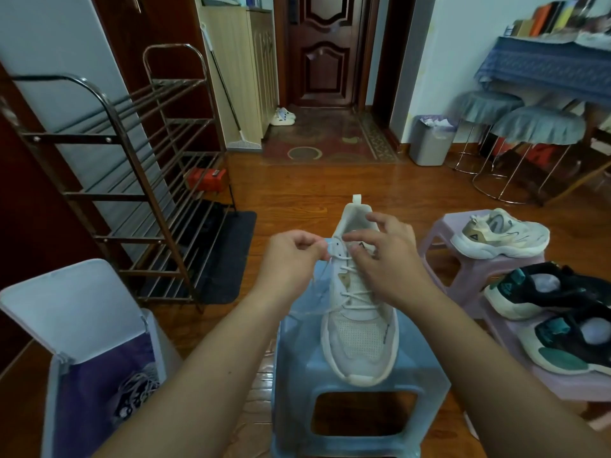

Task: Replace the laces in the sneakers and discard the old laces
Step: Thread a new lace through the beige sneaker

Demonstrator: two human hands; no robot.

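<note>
Nearest, low left: bin (56,375) with lid (71,309) tipped up, purple liner inside, tangle of old laces (137,388) lying in it. Centre: blue stool (426,381) carrying white sneaker (360,338), toe toward the camera, heel tab away. Lace (358,294) crossing through the lower eyelets, a loose end trailing down the shoe's left side over the stool.

Left hand (291,256) beside the sneaker's left upper eyelets — grip pinched on the lace end, fingers curled tight. Right hand (386,259) over the tongue and collar, fingers spread and bent, tips touching the upper near the top eyelets; whether they pinch the lace cannot be told.

Right: pink stools (463,279), the near one bearing black-and-teal sneakers (562,319), two of them side by side, white stuffing showing in their openings; on the far stool a cream sneaker (502,234), lying with toe to the right.

Left, beyond the bin: metal shoe rack (132,180) against the wall, dark mat (224,256) at its foot, red box (206,178) on the floor behind it.

Farther: grey wastebasket (429,140) by the wall, two round stools (515,127) with grey covers, table (545,67) under a blue cloth with books on top. Farthest — patterned rug (324,140), pale slippers (282,116) and a dark door (322,51).
</note>
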